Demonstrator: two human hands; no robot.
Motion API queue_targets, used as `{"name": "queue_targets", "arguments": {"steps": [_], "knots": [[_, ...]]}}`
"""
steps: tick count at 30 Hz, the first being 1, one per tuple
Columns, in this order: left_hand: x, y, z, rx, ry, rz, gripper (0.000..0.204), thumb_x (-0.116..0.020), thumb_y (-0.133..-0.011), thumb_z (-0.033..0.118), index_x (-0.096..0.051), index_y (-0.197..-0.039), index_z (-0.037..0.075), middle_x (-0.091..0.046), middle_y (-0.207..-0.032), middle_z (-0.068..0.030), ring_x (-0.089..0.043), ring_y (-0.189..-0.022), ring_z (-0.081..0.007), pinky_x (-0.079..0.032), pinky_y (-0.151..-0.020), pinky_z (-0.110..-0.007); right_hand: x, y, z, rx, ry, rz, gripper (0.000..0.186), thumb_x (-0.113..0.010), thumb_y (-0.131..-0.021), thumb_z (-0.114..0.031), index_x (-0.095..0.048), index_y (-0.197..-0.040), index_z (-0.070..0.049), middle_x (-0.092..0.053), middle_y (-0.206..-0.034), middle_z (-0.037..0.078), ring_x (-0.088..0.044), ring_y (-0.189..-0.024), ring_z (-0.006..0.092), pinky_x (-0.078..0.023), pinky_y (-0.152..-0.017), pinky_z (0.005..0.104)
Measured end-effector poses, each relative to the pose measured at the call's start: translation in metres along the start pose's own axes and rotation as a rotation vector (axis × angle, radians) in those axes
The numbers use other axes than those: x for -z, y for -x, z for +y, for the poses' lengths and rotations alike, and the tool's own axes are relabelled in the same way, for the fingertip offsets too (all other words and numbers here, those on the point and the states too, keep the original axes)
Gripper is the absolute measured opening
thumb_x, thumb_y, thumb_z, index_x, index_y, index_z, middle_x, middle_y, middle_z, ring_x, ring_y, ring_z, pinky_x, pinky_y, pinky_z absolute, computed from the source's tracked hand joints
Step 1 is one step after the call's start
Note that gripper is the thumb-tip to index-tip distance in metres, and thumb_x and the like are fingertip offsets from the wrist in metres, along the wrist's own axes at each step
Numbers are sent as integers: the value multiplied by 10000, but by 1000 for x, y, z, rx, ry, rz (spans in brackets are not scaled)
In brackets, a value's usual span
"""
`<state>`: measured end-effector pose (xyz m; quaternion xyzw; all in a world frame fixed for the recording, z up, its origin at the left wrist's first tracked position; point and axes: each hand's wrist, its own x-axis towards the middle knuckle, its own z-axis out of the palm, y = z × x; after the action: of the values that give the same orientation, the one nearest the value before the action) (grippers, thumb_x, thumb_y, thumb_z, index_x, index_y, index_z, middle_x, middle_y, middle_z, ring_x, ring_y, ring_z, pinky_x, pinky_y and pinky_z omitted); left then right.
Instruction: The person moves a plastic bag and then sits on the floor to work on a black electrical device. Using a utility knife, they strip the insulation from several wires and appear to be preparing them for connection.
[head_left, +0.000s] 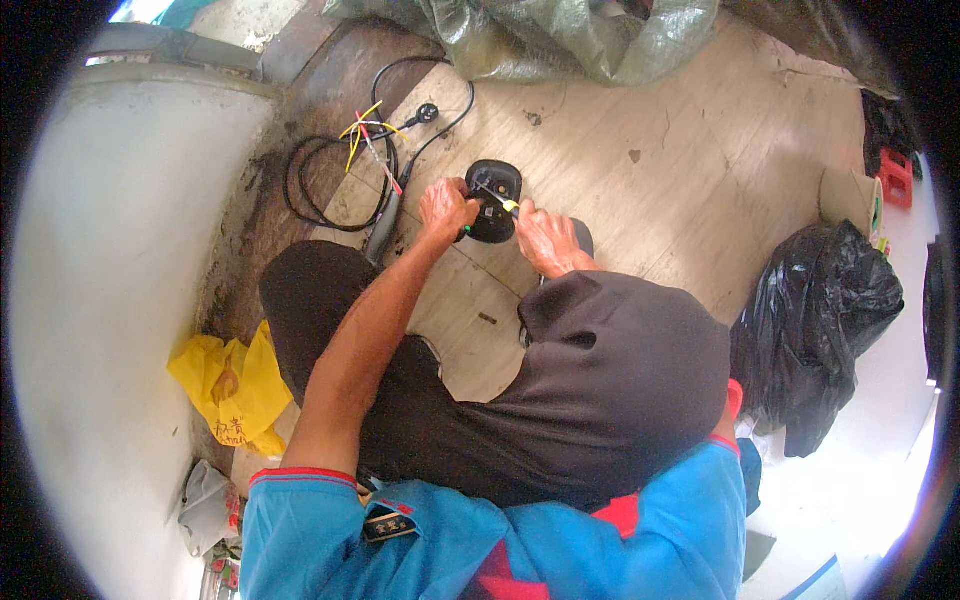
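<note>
On the floor between my feet lies a black, rounded plastic housing (498, 228), with its inner side facing up. My left hand (447, 208) is closed on its left edge; a small green spot shows below the fingers. From the right, my right hand (550, 242) is wrapped round the handle of a screwdriver (511, 206) with a yellow collar. Its thin metal shaft slants up and left over the inside of the housing. Whether the tip sits in a screw is too small to tell.
A black cable (325, 224) lies coiled to the left, near a plug (427, 113) and thin yellow and red wires (362, 125). A yellow bag (232, 385) rests by the left wall, a black plastic bag (815, 310) at right. Greenish sheeting (560, 40) lies at the far side.
</note>
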<state>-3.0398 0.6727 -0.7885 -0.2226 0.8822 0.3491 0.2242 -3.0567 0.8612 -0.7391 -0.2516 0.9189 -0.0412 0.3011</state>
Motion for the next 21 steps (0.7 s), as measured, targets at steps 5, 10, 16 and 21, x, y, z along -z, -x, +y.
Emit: {"name": "queue_targets", "arguments": {"steps": [5, 10, 16, 21], "knots": [[1, 8, 8, 19, -21, 52, 255, -702, -655, 205, -717, -867, 65, -696, -859, -212, -677, -866, -390, -538, -787, -464, 8, -2, -3, 24, 68, 2, 169, -576, -850, -43, -509, -981, 40, -678, -824, 246, -702, -799, 380, -565, -681, 456], [7, 12, 17, 57, -32, 19, 240, -662, -646, 177, -716, -857, 75, -697, -865, -212, -676, -876, -391, -537, -792, -469, 9, -10, -6, 59, 144, -30, 213, -616, -815, -32, -508, -982, 46, -681, -831, 230, -710, -801, 352, -573, -688, 432], [2, 25, 35, 85, 59, -111, 221, -677, -648, 202, -733, -827, 83, -706, -884, -201, -682, -911, -374, -538, -814, -457, 9, -24, -8, 76, 167, 43, 189, -615, -852, -79, -530, -965, 47, -697, -792, 198, -725, -774, 311, -585, -633, 401], [2, 31, 29, 201, 122, -196, 263, -733, -642, 222, -746, -870, 93, -717, -918, -182, -685, -938, -351, -536, -840, -430, 7, -43, 2, 71, 48, 213, 212, -563, -907, -160, -507, -950, 40, -671, -722, 227, -703, -713, 373, -567, -623, 464]]}}
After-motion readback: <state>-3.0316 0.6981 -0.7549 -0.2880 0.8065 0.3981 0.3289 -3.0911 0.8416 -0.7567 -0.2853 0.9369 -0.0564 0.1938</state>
